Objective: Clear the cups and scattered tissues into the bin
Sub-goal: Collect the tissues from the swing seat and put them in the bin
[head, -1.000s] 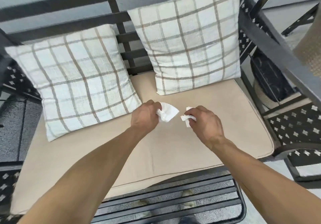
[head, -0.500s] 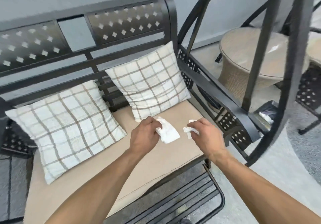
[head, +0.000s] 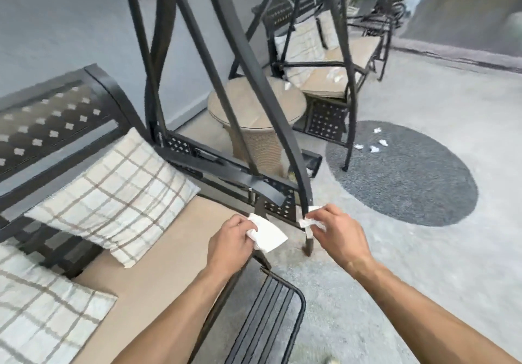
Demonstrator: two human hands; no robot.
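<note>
Over the swing seat's front edge, a soft folded tissue (head: pixel 267 235) is pinched in the left hand (head: pixel 230 243) and a smaller crumpled tissue (head: pixel 308 218) is gripped in the right hand (head: pixel 337 235), so the carry-to-bin step looks to be underway. No bin can be clearly made out, so it probably has to be found next, and more crumpled scraps (head: pixel 371 144) are left on the fuzzy round grey rug (head: pixel 418 182), well apart from both hands.

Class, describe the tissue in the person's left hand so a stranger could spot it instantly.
Start at the near swing bench with checked pillows. At its front right corner, the left hand grips a white tissue. It is larger and flatter than the crumpled scrap in the right hand.
</note>
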